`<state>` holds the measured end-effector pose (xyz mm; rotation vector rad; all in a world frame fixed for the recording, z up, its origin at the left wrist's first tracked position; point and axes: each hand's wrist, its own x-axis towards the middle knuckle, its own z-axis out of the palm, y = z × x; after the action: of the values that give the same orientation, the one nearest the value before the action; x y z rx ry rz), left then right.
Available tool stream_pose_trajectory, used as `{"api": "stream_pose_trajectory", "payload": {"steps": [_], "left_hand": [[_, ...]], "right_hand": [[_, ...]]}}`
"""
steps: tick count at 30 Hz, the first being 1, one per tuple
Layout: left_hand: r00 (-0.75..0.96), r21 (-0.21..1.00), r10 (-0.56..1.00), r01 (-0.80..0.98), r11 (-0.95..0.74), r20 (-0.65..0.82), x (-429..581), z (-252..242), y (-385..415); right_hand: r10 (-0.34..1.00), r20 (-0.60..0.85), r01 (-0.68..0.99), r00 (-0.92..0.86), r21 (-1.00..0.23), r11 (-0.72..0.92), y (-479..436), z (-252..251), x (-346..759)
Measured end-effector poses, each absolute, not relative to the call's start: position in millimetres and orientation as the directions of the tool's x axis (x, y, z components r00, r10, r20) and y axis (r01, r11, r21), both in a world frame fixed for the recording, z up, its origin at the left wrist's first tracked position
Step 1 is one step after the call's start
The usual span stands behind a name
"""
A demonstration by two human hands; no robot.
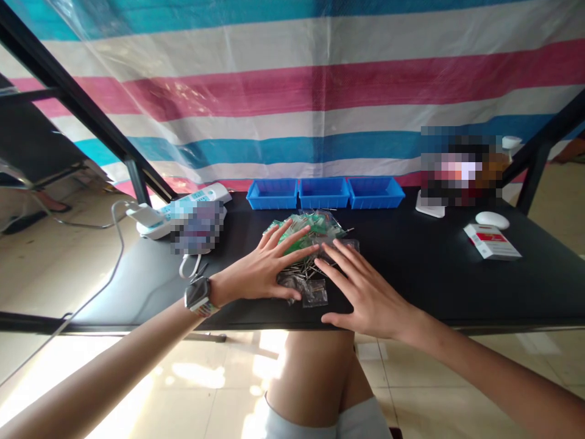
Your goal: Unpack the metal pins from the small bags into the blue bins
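Observation:
My left hand [267, 262] is open, fingers spread over the left side of a mixed pile on the black table. My right hand [365, 289] is also open, its fingertips at the pile's right side. Green pieces in clear plastic [320, 224] make up the back of the pile. Thin metal rods, perhaps nails or screws [299, 268], lie between my hands. Small clear plastic bags [315, 294] lie at the near edge of the pile. Neither hand holds anything. My hands hide part of the pile, and whether they touch it I cannot tell.
Three blue bins [323, 194] stand in a row behind the pile. A white power strip [196, 204] with a plugged-in cable lies at the left. To the right are a white mouse [492, 220] and a red-and-white box [492, 242]. A striped sheet [274, 97] hangs behind the table.

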<state>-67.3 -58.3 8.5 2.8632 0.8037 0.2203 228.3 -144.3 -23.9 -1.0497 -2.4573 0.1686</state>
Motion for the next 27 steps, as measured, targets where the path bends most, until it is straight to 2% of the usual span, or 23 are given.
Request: {"api": "stream_pose_trajectory", "payload": {"steps": [5, 9, 13, 16, 21, 27], "left_hand": [[0.800, 0.169, 0.590, 0.570, -0.804, 0.112, -51.6, -1.2, -63.5], [0.697, 0.156, 0.708, 0.691, -0.706, 0.115, -34.0, -7.9, -78.2], [0.607, 0.146, 0.782, 0.769, -0.622, 0.140, -18.6, -11.5, -90.2], [0.558, 0.150, 0.811, 0.799, -0.582, 0.174, -12.4, -12.6, -93.8], [0.592, 0.155, 0.783, 0.769, -0.620, 0.192, -18.8, -9.2, -90.8], [0.715, 0.069, 0.668, 0.670, -0.739, 0.206, -42.9, -1.5, -76.6]], "right_hand": [[0.766, 0.321, 0.735, -0.556, -0.241, 0.634, -134.5, -35.3, 227.5], [0.742, 0.315, 0.706, -0.592, -0.242, 0.666, -110.9, -34.3, 237.0], [0.688, 0.291, 0.615, -0.665, -0.309, 0.725, -88.9, -31.8, 248.2], [0.684, 0.335, 0.573, -0.648, -0.379, 0.727, -68.4, -29.5, 253.7], [0.780, 0.391, 0.657, -0.489, -0.424, 0.624, -26.2, -27.2, 249.9], [0.827, 0.394, 0.765, -0.401, -0.353, 0.539, 5.0, -26.8, 235.8]]}}
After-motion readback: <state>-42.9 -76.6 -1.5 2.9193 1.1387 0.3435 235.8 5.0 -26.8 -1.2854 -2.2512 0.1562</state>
